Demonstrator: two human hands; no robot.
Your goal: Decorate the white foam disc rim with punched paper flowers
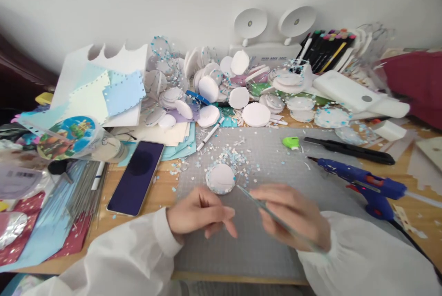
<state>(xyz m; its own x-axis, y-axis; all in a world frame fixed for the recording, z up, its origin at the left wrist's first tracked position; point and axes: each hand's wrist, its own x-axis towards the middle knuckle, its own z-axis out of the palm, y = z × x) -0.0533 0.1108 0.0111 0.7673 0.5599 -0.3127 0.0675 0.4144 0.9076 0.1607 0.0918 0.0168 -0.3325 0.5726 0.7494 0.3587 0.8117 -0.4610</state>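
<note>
My right hand [293, 215] is closed around a slender pair of pale green-grey tweezers [272, 215], whose tip points toward a white foam disc [222, 178]. The tip stops just short of the disc's right edge. Small blue and white pieces line the rim of this disc, which lies flat on the grey cutting mat [255, 148]. Just in front of it hovers my left hand [203, 215], its fingers loosely bent and apart, with nothing visible in them. Tiny blue and white star-like confetti [228, 155] is scattered behind the disc.
To the right lie a blue glue gun [362, 181], a black utility knife [348, 149] and a green cutter [291, 142]. A phone [136, 178] and a round tub [74, 137] stand left. Many white discs [209, 89] pile up behind, beside a twin-head lamp [265, 52].
</note>
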